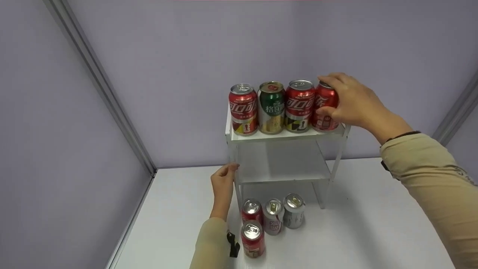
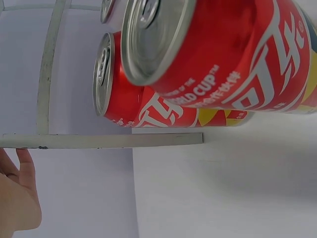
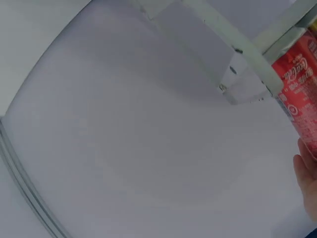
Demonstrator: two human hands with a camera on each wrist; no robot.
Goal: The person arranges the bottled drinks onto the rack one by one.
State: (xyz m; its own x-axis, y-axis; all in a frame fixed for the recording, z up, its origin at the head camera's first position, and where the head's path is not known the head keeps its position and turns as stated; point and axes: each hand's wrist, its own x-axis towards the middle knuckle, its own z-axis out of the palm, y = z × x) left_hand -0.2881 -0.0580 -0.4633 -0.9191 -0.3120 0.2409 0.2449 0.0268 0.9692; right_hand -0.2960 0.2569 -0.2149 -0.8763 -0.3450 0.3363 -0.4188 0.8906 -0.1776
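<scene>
My right hand grips a red Coca-Cola can at the right end of the top shelf, thumb in front and fingers over its upper edge. Beside it on that shelf stand another red cola can, a green and gold can and a red cola can at the left end. In the right wrist view the gripped can sits at the shelf's edge, fingertips low on its side. Lower down, my left hand holds the rack's left post with its fingertips.
Below the rack, two red cans, a silver and pink can and a silver-white can stand upright on the white table. A middle shelf spans the rack. Pale wall panels rise behind and beside it.
</scene>
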